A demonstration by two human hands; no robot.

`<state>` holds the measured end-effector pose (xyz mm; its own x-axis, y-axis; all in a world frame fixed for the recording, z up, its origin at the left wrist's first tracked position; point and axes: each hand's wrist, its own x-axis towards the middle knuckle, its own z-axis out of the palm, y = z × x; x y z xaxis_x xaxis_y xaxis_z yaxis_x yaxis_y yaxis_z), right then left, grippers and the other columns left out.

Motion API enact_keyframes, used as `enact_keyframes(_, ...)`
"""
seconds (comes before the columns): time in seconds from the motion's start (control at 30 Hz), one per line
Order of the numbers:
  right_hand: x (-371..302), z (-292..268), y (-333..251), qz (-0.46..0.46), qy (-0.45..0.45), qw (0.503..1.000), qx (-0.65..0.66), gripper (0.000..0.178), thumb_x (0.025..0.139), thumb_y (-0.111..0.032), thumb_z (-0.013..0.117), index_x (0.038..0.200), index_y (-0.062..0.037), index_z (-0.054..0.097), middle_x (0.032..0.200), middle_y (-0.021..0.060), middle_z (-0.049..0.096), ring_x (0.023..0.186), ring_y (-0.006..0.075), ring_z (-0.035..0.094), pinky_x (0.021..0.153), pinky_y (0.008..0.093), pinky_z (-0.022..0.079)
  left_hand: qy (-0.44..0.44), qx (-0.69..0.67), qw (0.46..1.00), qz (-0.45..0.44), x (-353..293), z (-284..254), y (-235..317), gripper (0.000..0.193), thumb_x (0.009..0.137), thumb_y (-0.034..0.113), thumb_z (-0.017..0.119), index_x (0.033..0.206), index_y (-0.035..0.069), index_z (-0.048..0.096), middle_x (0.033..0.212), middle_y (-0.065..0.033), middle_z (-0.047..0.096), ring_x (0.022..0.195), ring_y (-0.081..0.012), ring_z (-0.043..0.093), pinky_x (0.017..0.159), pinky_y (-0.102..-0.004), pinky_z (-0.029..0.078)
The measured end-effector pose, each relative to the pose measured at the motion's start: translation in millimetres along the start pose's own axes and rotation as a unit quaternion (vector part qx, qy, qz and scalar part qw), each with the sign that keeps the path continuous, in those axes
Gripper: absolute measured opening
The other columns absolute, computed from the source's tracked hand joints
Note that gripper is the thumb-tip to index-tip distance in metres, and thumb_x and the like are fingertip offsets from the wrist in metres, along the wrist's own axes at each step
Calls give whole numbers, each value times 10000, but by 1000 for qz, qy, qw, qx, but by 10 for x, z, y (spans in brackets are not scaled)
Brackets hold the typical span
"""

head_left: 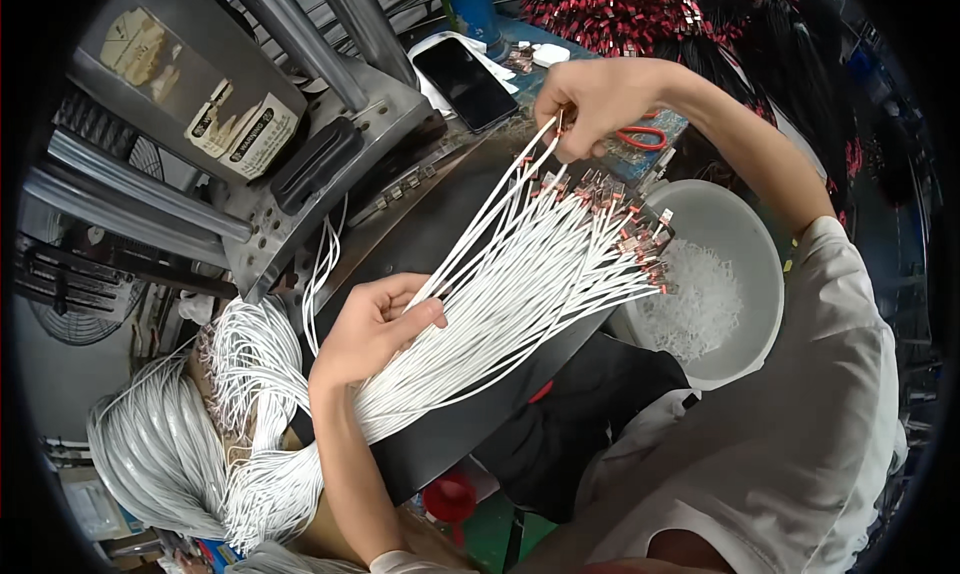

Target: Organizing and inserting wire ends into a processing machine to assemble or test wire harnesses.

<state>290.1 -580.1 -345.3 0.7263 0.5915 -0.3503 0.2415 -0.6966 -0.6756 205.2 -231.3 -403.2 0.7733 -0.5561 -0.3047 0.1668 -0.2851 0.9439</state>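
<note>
Head view: looks like mid-job to me. The right hand (585, 114) is pinched tight on the ends of a couple of white cables (520, 284), held up clear of the rest, while the left hand (375, 324) curls loosely around strands farther down the bundle. Connector ends seem to be on pretty much every tip I can make out, so I'd call that part done. Only those few are singled out, so going by this I'd guess most of the pile is left to sort through.

The cables themselves are thin, glossy white, lying roughly parallel across a black board (410, 469), fanning out toward metal tips with orange-red bits. Tips overlap too much to count. Just beyond them sits a grey bowl (757, 344) with clear scraps (695, 299) inside.
</note>
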Motion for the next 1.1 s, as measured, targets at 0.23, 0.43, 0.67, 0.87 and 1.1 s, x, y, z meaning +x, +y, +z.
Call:
enact_keyframes(0.23,-64,40,147,-43,-12,987,152,176,800,-87,760,897,35,679,740,55,682,594,83,623,531,238,466,-90,-97,991,21,455,455,271,293,978,156,626,1179,-57,643,844,-33,687,575,-21,444,519,-171,355)
enact_keyframes(0.43,-5,81,162,-79,-49,991,-96,269,767,-130,841,956,8,709,775,26,695,714,85,642,600,265,485,-5,196,978,72,579,468,377,267,978,160,616,1135,-52,663,837,-37,689,582,-42,458,548,-201,384)
enact_keyframes(0.67,24,-194,382,-192,36,971,140,465,903,-436,689,1100,-15,694,1045,77,702,899,133,632,680,295,485,-86,-108,990,32,714,806,467,261,981,178,626,1087,-58,657,783,-18,633,609,-42,459,562,-211,379)
enact_keyframes(0.87,859,259,-46,-174,2,976,128,698,985,-599,460,1296,12,585,1312,158,593,1153,237,567,894,370,467,53,-316,946,55,813,979,199,245,1010,178,582,1061,-53,645,908,-48,642,641,-67,501,566,-226,417)
enact_keyframes(1.1,1336,820,-112,-125,238,882,-387,616,1001,-467,510,1373,24,491,1340,269,537,1254,357,527,950,444,464,134,-214,967,-17,91,391,-142,267,1013,174,585,1136,-59,628,904,-31,620,690,-87,546,618,-233,486)
